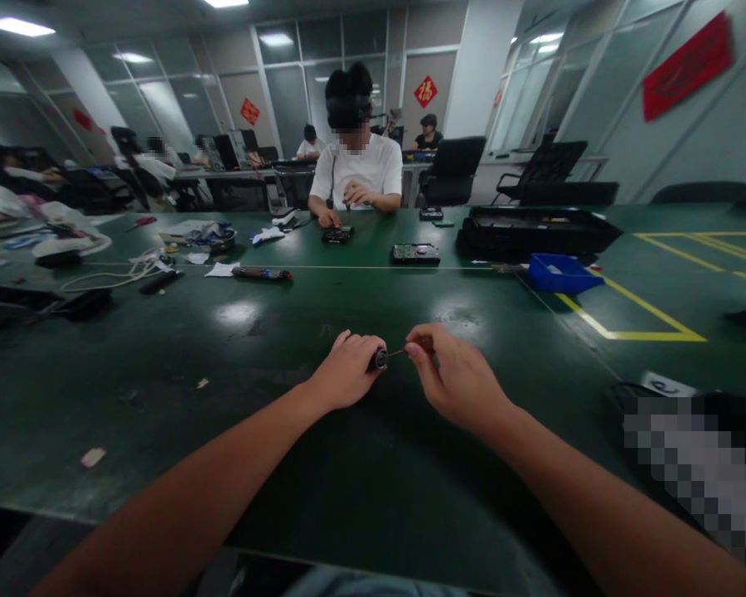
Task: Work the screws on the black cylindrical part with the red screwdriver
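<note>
Head view: left hand (351,371), fingers closed round dark cylinder (380,359), end exposed right of those fingers; right hand (460,377), fingers pinching thin tool (398,352), tip at that end. Step, seemingly: tool work on the cylinder. Next move likely calls for steady left grip, aligned tip.

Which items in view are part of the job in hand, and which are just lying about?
In use:
- dark round-ended piece, in the left hand
- thin-shafted tool, in the right hand

Apparently just lying about:
- blue bin
- green-board unit
- black tray
- pale scrap
</note>
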The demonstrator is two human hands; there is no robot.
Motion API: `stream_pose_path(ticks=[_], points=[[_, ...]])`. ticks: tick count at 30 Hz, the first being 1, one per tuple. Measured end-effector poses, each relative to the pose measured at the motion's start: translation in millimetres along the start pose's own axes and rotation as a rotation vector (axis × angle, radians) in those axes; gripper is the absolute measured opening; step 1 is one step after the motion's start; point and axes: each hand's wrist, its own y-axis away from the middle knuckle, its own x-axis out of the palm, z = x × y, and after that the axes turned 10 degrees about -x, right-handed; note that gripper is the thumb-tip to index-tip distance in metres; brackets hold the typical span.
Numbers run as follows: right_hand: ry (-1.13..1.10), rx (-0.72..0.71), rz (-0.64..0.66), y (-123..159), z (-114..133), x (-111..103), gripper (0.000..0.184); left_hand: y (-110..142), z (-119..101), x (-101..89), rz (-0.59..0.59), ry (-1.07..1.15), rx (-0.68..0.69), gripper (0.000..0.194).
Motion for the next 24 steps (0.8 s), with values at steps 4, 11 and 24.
stream_pose_path(ticks=[4, 11, 24], points=[[0.001, 0.043, 0.006, -1, 0, 1, 0.013, -1, 1, 1.8, 0.017, -0.002, -0.011, 0.015], [0.109, 0.088, -0.024, -2, -5, -2, 0.017, -1, 2, -1.1, 0.002, -0.005, -0.062, 0.012], [0.095, 0.142, 0.225, -2, -20, 6, 0.02, -4, 2, -4.5, -0.163, 0.288, -0.164, 0.017]])
